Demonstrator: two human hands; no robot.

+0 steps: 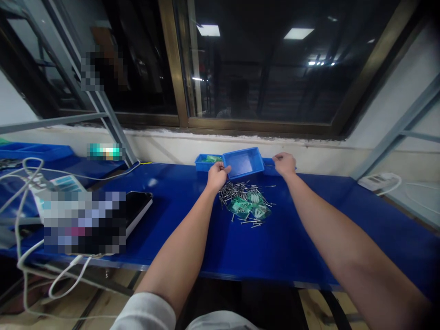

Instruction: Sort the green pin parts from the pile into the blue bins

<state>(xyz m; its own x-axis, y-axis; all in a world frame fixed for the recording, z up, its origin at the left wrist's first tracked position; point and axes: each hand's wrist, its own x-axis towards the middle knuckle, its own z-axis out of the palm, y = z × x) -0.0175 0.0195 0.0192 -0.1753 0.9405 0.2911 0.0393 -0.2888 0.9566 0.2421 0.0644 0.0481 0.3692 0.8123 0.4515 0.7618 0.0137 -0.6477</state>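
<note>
My left hand (218,177) is closed on the left edge of a blue plastic bin (243,163), which is tilted so its bare inside shows. Right of it, my right hand (284,164) is over a second blue bin (269,167), fingers pinched together; what they hold, if anything, is too small to make out. Below the tilted bin lies a heap of metal screws or nails (235,191), with small green packets (252,205) on and among them. Another blue bin (203,163), holding green packets, stands left of the tilted one.
A blue table (292,243) stands against the wall under a dark window (275,68). Left are a phone-like device (139,201), white cables (24,256) and a blue divided tray (41,151). A white box-like item with a cable (378,182) lies right. Grey metal posts (118,133) flank the table.
</note>
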